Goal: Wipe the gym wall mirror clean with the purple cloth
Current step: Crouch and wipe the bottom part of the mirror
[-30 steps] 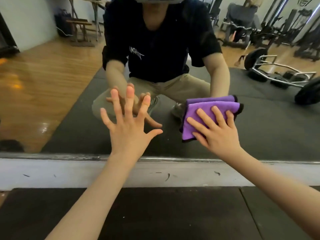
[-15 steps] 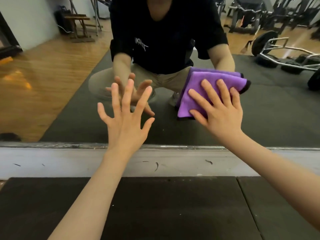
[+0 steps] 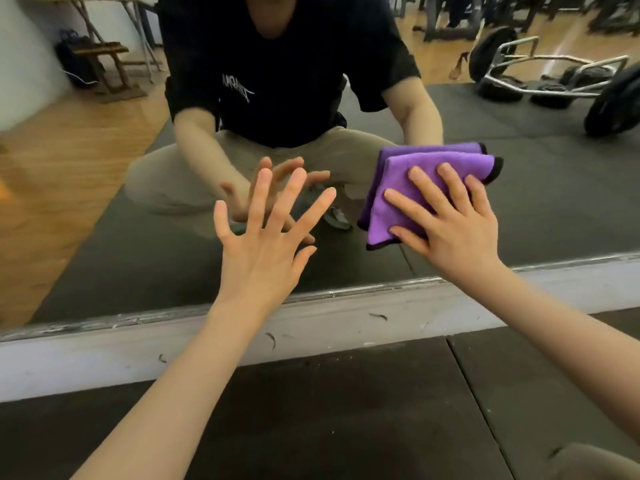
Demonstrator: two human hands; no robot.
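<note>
Mid-wipe, low on the glass.
Right hand point(image 3: 453, 233) flat, fingers spread, pressing folded purple cloth point(image 3: 429, 181) onto mirror point(image 3: 554, 209) just above its bottom edge; left hand point(image 3: 263, 251) open, empty, splayed toward glass. No streaks visible; the upper area likely remains.

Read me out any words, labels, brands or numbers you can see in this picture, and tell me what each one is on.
White print on the black T-shirt reflected in the mirror: mirrored and too blurred to read.
Purple cloth: no text showing.
Nothing else in view carries readable text.
</note>
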